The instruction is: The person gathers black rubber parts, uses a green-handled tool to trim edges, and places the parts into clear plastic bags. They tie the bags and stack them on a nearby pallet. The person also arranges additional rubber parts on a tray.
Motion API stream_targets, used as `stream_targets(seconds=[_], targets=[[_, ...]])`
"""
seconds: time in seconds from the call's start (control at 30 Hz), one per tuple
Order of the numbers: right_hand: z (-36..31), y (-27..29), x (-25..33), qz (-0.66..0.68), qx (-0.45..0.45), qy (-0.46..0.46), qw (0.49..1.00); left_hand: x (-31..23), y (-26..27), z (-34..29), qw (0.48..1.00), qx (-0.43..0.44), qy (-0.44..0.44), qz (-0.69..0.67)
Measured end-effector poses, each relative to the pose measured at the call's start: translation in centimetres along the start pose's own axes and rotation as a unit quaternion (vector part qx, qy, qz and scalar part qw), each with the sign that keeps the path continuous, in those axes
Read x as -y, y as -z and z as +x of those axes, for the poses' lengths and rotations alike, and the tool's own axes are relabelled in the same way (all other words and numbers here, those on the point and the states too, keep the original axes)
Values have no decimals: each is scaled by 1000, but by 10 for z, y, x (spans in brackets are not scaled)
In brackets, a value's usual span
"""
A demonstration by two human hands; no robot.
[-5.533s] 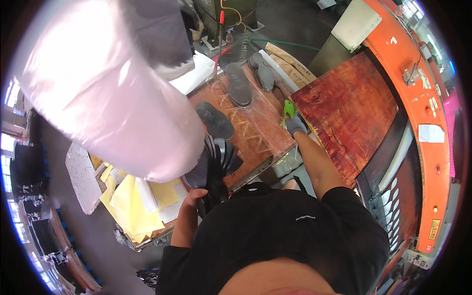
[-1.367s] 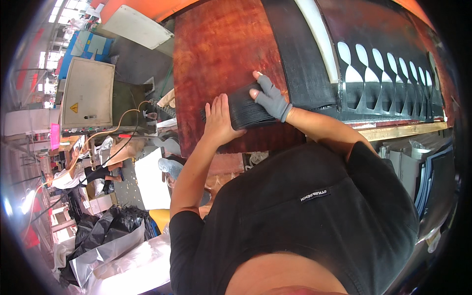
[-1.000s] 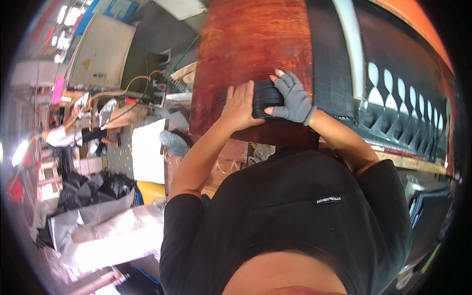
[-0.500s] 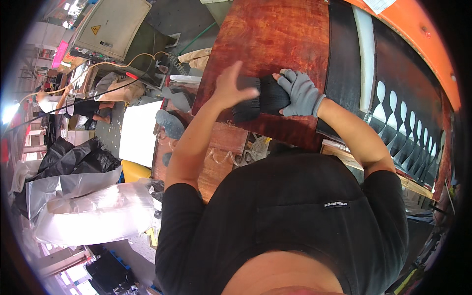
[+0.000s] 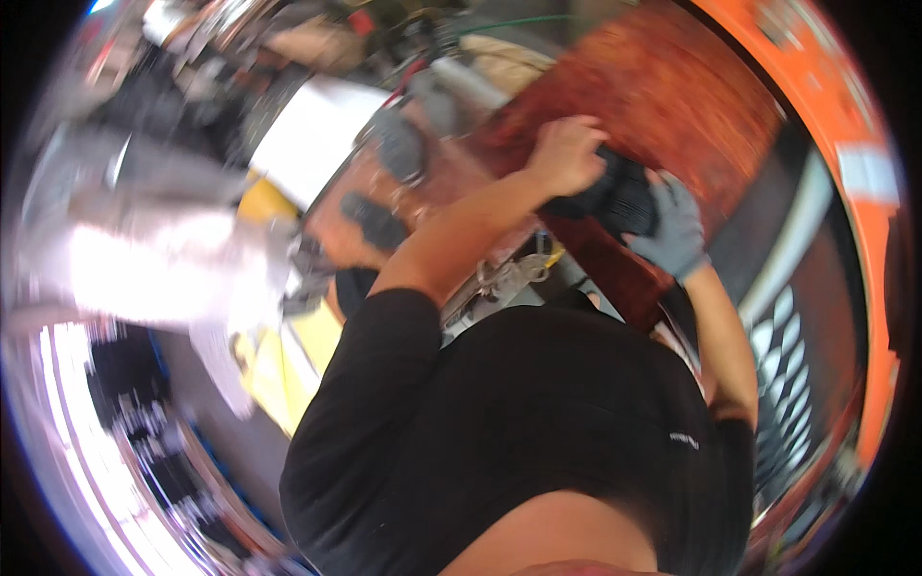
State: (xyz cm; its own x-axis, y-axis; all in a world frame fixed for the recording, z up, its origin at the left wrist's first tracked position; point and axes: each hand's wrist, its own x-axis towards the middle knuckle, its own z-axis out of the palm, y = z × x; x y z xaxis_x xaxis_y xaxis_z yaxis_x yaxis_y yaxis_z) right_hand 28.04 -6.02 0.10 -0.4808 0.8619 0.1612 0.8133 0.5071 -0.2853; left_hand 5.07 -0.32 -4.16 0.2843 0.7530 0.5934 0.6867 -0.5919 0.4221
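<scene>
A dark stack of thin black pieces (image 5: 626, 197), ridged along its edges, lies on a reddish-brown wooden board (image 5: 663, 77). My bare left hand (image 5: 571, 158) is at the stack's left part, fingers curled onto it. At its right end, my right hand (image 5: 672, 226) in a grey glove grips it with thumb and fingers. The two hands have the stack between them. Motion blur hides the exact fingertip contact and what kind of pieces these are.
Left of the board, dark grey oval pads (image 5: 396, 144) stand over a lower brown surface. A white sheet (image 5: 317, 139) and clear plastic wrapping (image 5: 163, 250) lie farther left. An orange machine frame (image 5: 869, 240) borders the right, beside a black panel with pale twisted shapes (image 5: 783, 384).
My left hand, raised with fingers spread before, has curled onto the black stack. My gloved right hand stays on its right end. The whole view has turned and is blurred.
</scene>
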Motion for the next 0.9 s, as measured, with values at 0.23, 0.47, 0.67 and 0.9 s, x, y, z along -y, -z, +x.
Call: stream_targets(seconds=[0.23,0.47,0.67,0.9], targets=[[3,-12,-9,22,-22,50,998,-35,23,-2,948,297,-85,73],[17,5,3,66,42,69,995,-18,18,-2,961,265,-67,25],[37,43,94,14,169,146,975,-29,94,-69,974,225,14,-29],[87,-24,227,174,538,127,815,-25,182,-227,870,169,245,-394]])
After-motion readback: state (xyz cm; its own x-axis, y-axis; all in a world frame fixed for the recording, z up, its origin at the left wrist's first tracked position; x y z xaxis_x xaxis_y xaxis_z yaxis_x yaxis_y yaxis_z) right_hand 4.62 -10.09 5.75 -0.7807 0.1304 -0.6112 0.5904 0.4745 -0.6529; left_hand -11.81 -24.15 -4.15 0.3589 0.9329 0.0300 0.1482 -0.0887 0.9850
